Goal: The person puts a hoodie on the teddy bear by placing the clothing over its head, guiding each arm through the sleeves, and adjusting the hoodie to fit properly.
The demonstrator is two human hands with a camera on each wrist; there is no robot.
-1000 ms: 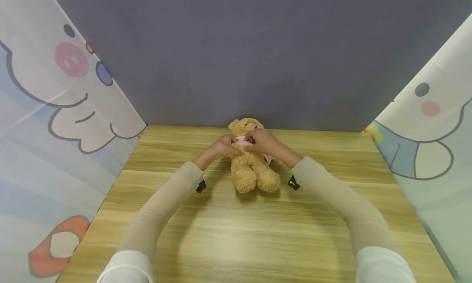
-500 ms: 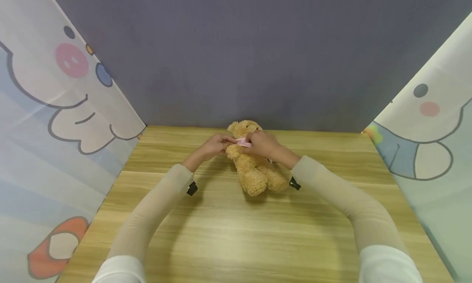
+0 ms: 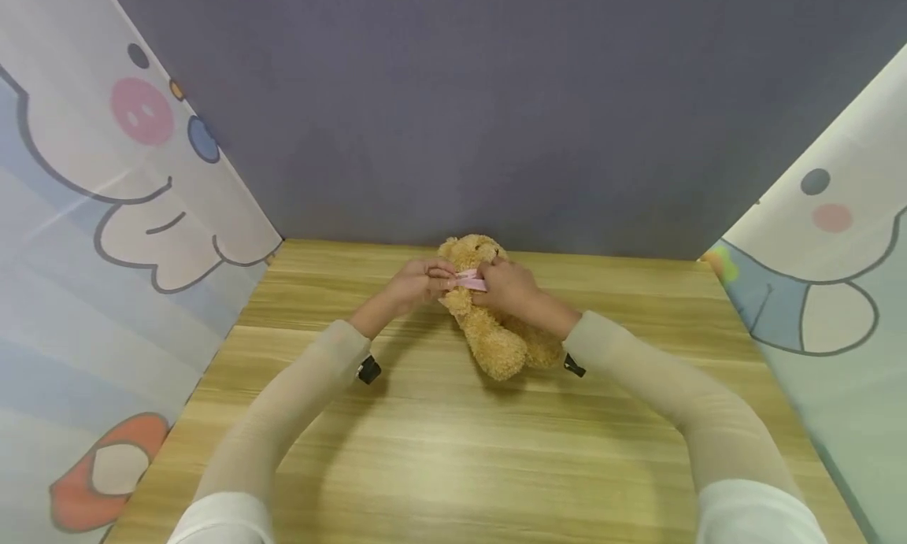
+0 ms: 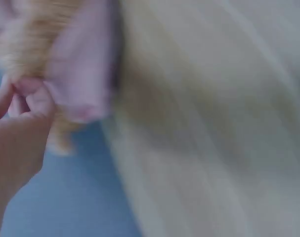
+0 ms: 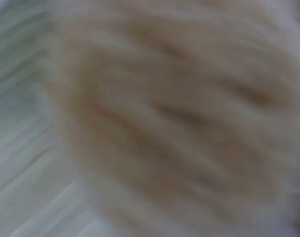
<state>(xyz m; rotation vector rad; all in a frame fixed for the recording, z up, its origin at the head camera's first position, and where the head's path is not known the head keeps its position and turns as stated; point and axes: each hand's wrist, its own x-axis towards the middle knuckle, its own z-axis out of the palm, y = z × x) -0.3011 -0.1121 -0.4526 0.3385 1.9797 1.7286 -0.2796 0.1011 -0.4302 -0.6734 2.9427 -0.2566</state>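
A tan plush teddy bear [image 3: 497, 351] sits tilted at the back of the table, its legs toward me and angled right. Across its neck runs a strip of pink cloth [image 3: 471, 279]. My left hand [image 3: 416, 284] pinches the strip's left end between thumb and fingers. From the other side my right hand [image 3: 512, 288] grips the strip at the bear's chest, hiding part of its body. In the left wrist view, a wider piece of the pink cloth [image 4: 80, 59] hangs at the bear's back. Blurred tan fur [image 5: 174, 123] fills most of the right wrist view.
The bear is on a wood-grain table [image 3: 439, 465], close to a grey panel [image 3: 468, 119] behind it. Cartoon-printed curtains [image 3: 64, 308] stand along both sides. A small black device [image 3: 368, 369] hangs under each wrist.
The bear has turned, its legs swinging to the right. My left hand has moved slightly left from the bear's chest to its side, and the pink strip now stretches between both hands.
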